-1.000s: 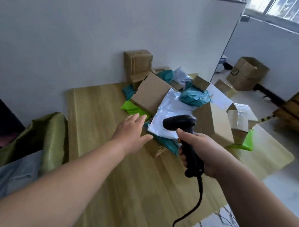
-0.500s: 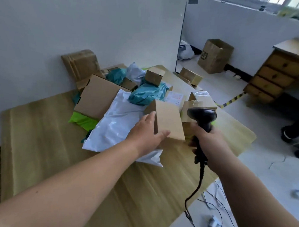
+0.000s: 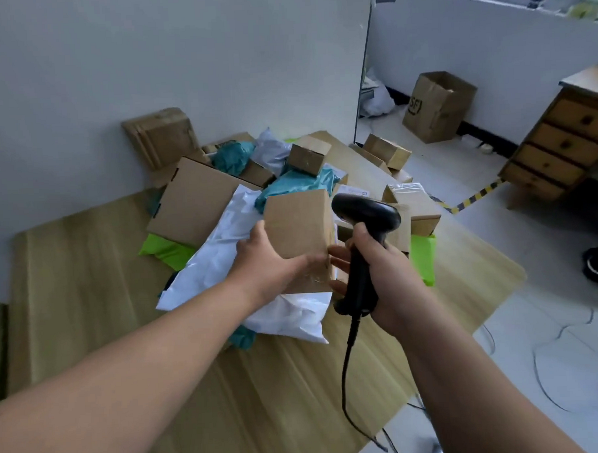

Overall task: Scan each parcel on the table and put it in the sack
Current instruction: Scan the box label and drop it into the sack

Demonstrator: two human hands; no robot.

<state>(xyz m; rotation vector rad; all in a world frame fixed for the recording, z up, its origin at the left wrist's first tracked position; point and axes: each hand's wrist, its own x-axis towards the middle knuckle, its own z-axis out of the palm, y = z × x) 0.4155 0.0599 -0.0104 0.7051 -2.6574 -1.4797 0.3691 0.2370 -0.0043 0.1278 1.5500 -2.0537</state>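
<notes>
Matt cardboard box (image 3: 296, 233) — glossy plastic mailer (image 3: 223, 257), wood-grain table (image 3: 88, 287).

Your left hand (image 3: 261, 262) and your right hand (image 3: 385, 277) are both bare. Back from the fingers (image 3: 337, 258), each wrist runs straight into uncovered skin. Your left forearm (image 3: 142, 363) shows bare all the way to the frame's edge, and so does your right forearm (image 3: 469, 383). The fingertips look rounded, but the nails are too blurred to make out.

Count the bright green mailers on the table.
2 green mailers: one under the flat box at the pile's left, one at its right edge beyond the scanner. More may be buried.
</notes>
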